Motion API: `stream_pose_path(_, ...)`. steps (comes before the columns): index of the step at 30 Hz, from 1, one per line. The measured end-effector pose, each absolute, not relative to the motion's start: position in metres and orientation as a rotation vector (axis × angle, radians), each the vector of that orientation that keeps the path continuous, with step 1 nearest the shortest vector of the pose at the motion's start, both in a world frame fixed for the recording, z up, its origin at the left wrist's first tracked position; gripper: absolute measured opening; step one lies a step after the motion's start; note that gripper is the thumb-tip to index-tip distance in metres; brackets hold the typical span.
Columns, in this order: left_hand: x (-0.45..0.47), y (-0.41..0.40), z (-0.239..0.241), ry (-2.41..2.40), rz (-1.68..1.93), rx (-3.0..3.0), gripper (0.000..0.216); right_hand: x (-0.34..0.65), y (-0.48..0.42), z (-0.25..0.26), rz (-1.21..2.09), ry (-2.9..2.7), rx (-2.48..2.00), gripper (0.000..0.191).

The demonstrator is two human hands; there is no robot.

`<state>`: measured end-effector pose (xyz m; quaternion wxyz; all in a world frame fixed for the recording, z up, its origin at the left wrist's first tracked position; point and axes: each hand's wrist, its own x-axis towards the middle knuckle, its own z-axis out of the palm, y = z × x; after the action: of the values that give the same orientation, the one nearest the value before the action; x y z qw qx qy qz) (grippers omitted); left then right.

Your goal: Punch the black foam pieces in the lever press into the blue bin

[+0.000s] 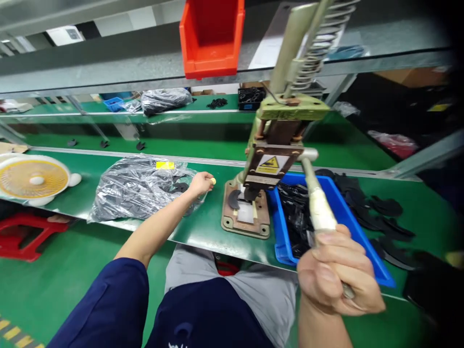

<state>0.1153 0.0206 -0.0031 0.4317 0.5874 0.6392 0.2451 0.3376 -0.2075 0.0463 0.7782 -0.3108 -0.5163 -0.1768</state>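
My right hand (340, 275) is wrapped round the taped lever handle (321, 208) of a green hand press (270, 159). The lever slants down toward me. On the press's base plate (228, 220) lies a dark curved piece (234, 199), with another dark piece (251, 194) under the press head. My left hand (202, 184) is left of the press, its fingers pinched together at the edge of a clear plastic bag (126, 191) of dark parts. A small pale yellow spot shows at its fingertips; whether they hold anything is unclear.
A blue bin (333, 193) of black parts stands right of the press, with loose dark pieces (387, 208) beyond it. A red bin (212, 43) hangs at the upper shelf's edge. A white fan (36, 180) lies at the left, above a red stool (29, 237).
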Motion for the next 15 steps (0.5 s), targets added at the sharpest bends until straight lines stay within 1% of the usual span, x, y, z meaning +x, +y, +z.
stream_pose_path(3,0.055,0.031,0.003,1.857,0.514,1.81,0.026,0.338,-0.198,0.045,-0.429,-1.068,-0.563,0.037)
stream_pose_path(6,0.004,0.033,0.007,1.993,0.27,2.015,0.031,0.339,-0.191,0.043,-0.45,-1.051,-0.498,0.038)
stream_pose_path(11,-0.025,0.035,0.004,1.823,-0.105,2.206,0.048,0.34,-0.19,0.042,-0.458,-1.058,-0.486,0.039)
stream_pose_path(13,-0.023,0.037,0.004,1.786,-0.173,2.273,0.055,0.339,-0.191,0.044,-0.456,-1.085,-0.479,0.038)
stream_pose_path(15,-0.018,0.04,0.006,1.758,-0.172,2.318,0.057,0.338,-0.193,0.046,-0.449,-1.086,-0.496,0.037)
